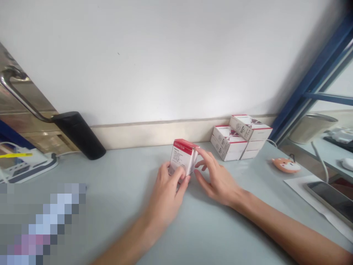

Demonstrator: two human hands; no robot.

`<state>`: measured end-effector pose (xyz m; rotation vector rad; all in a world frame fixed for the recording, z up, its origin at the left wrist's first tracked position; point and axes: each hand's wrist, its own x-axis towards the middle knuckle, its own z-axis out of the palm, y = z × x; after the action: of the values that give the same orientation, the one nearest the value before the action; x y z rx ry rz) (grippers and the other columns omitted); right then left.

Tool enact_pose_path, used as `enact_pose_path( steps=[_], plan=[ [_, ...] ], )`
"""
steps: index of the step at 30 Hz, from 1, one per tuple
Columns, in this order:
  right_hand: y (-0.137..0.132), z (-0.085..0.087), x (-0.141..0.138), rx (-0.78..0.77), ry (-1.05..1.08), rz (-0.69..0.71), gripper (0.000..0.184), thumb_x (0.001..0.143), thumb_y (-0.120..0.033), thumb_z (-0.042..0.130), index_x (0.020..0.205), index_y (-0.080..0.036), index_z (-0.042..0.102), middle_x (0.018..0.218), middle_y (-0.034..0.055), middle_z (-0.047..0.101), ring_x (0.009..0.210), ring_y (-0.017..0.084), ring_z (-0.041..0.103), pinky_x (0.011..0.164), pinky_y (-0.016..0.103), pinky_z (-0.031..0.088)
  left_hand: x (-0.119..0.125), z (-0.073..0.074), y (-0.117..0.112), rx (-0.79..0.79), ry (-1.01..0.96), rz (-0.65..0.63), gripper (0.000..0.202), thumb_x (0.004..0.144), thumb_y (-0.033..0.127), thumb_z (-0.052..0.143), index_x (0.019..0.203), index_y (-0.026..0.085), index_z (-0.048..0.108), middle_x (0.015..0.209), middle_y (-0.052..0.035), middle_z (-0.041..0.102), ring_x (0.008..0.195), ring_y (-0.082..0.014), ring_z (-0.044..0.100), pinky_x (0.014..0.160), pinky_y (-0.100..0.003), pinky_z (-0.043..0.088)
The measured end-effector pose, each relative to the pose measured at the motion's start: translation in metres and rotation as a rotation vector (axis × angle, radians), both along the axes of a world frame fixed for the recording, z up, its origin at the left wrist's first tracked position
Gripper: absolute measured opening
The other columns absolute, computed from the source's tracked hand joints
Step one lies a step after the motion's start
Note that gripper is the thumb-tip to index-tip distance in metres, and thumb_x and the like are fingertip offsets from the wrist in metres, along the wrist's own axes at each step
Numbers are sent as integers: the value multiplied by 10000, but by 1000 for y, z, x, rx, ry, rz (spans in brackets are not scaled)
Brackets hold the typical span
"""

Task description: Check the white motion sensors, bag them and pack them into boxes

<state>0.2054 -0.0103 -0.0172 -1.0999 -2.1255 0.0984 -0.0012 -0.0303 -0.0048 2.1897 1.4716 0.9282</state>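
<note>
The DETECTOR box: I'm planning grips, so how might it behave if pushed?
The DETECTOR box would probably feel stiff, given its straight edges. Being narrow for its height, it might tip if pushed high. Its flat sides make rolling unlikely.

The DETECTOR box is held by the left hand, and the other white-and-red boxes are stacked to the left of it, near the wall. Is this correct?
Not quite: in the head view, the other white-and-red boxes are stacked to the right of the DETECTOR box, not to the left.
</note>
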Motion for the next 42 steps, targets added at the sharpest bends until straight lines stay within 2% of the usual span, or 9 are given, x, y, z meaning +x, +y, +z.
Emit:
enact_pose_path(
  steps=[4,8,13,19,23,29,32,36,42],
  plan=[
    [-2,5,0,30,29,34,703,1020,-186,478,1643,-327,184,1427,154,549,943,234,730,720,384,628,0,-2,3,45,-11,-34,220,1054,321,464,865,228,530,1169,-79,505,1026,-222,593,881,-389,553],
    [-7,14,-1,80,-27,-83,676,970,-122,467,1589,-322,284,1382,125,603,876,237,735,656,363,596,-1,-2,5,73,55,-59,195,1042,295,478,862,229,515,1165,-85,531,1033,-233,595,893,-403,552],
    [-12,20,-2,139,-71,-185,645,920,-79,458,1513,-329,413,1132,67,697,783,221,718,577,307,527,-2,1,5,99,136,-68,167,1031,278,491,872,235,520,1186,-84,550,977,-232,609,821,-392,565],
    [-15,19,-7,64,-60,-223,702,945,-149,473,1610,-322,326,1227,95,693,609,183,656,464,304,464,-3,2,3,139,175,-64,134,1010,251,529,879,239,552,1189,-81,549,999,-245,629,808,-387,568],
    [-10,16,-5,33,50,-203,783,946,-213,521,1661,-301,211,1288,113,709,742,231,719,568,349,570,-4,3,3,146,163,-92,116,996,252,567,881,241,563,1178,-65,542,995,-232,638,836,-394,566],
    [-5,20,-1,-65,154,-62,628,936,-165,520,1532,-298,368,1341,97,690,842,215,726,705,365,613,-4,0,8,102,89,-52,123,977,287,605,899,244,520,1178,-48,591,937,-200,662,805,-371,580],
    [-5,21,1,-84,207,26,531,914,-142,529,1414,-275,410,1231,90,695,807,197,689,687,348,594,-4,-4,8,223,4,-59,264,943,282,661,1152,277,501,1336,-96,585,1095,-244,681,875,-414,601],
    [-6,12,2,8,153,78,502,862,-111,534,1303,-263,349,1058,70,643,669,179,584,562,314,495,-5,-1,3,442,20,-131,591,932,293,714,1424,327,388,1613,-178,363,1422,-336,535,1002,-479,588],
    [1,1,1,256,196,132,438,863,-91,504,1167,-275,248,966,26,479,715,181,520,577,315,492,-9,15,-2,656,245,-164,513,920,273,724,1355,372,470,1521,-144,417,1204,-293,680,899,-428,622]
  ],
)
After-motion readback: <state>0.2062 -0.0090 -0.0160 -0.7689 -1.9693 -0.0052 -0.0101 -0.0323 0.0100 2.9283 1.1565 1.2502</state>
